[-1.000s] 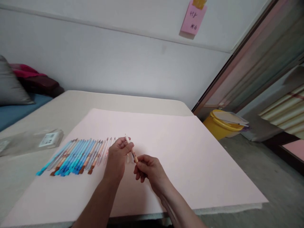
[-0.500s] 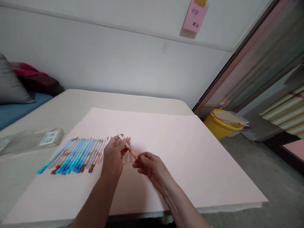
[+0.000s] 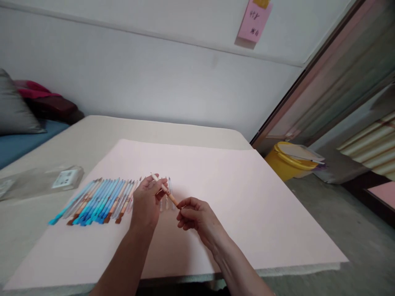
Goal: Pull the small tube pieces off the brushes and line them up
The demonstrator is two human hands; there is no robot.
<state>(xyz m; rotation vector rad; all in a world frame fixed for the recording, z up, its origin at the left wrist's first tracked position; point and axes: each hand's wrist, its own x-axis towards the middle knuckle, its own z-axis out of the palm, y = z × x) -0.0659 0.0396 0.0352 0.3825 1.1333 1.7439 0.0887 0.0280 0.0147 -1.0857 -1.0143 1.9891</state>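
"Pale pink, that big flat sheet [image 3: 262, 218] in front of you. What lies under it?"

"An off-white table [image 3: 173, 130] with rounded far corners. The sheet reaches its near edge, leaving a strip uncovered at the back and another on my left."

"And your hands?"

"Both pinch the same slim pen, white at one end and orange-brown at the other [image 3: 170, 197]. It slants above the sheet: my left hand [image 3: 146, 201] grips the white part between thumb and fingers, and my right hand [image 3: 193, 213] nips the brown end."

"What's lying near them?"

"To my left, a close-set row of blue, brown and clear slim pens [image 3: 101, 201], side by side on the pink. A few pale, clear-barrelled pens [image 3: 170, 189] lie just past my left hand, partly hidden. Farther left, a clear plastic bag [image 3: 33, 183] with a white label lies on the table."

"And the room around it?"

"A plain white wall [image 3: 138, 74] behind, with a pink handwritten note [image 3: 254, 22] taped up high. A grey cushion [image 3: 15, 107] sits on a blue pad [image 3: 31, 139] at far left; on the right, a yellow plastic tub [image 3: 276, 164] and grey floor [image 3: 354, 218]."
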